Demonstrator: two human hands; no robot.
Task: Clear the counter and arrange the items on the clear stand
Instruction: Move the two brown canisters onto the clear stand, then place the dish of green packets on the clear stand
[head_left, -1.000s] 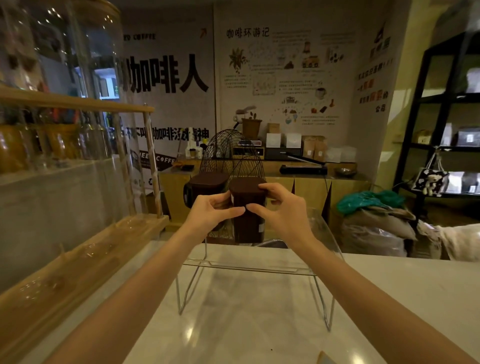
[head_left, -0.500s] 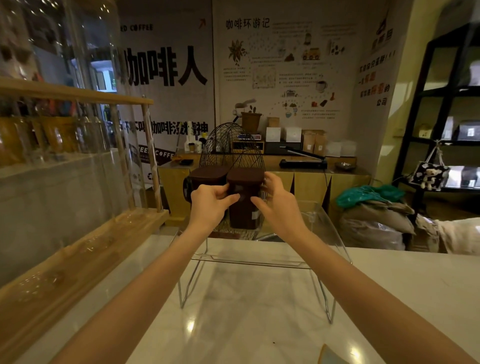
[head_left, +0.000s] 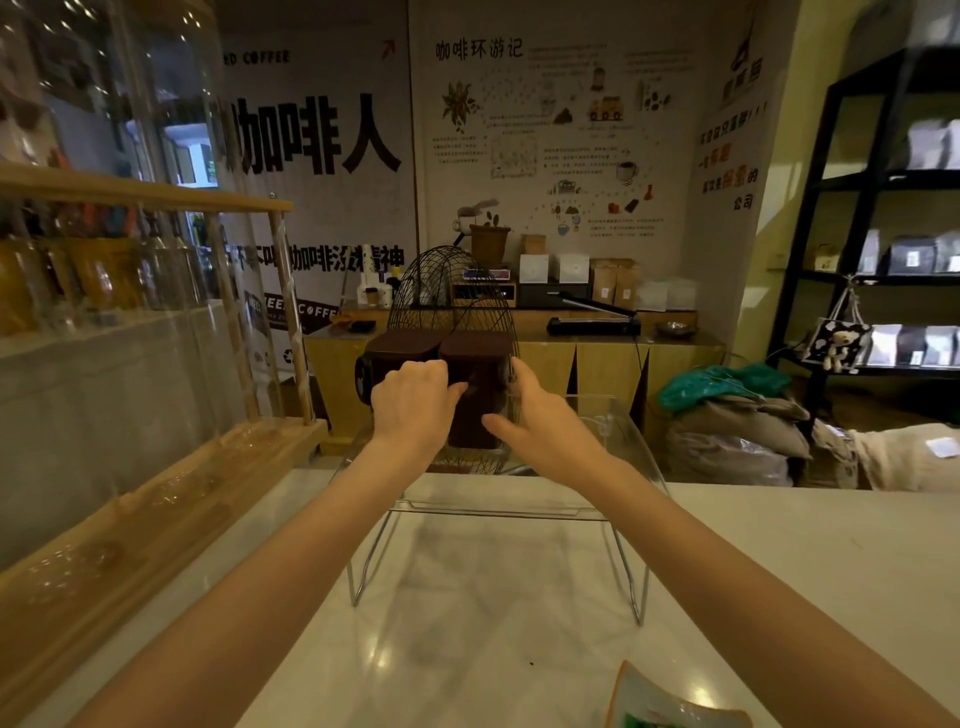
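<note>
left hand (head_left: 413, 402) extended far, fingers curled together against right brown canister (head_left: 475, 389) | right hand (head_left: 545, 423) beside it, fingers apart, contact unclear | canister upright, long axis vertical, on clear stand (head_left: 498, 512), touching left brown canister (head_left: 400, 348)

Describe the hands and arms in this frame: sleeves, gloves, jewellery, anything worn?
Both arms are bare from the bottom edge of the frame to the wrists: no sleeves in view. The left hand and right hand have no gloves. No watch, bracelet or ring shows on the visible sides. No markings or tattoos can be made out. Nails are too small to judge.
</note>
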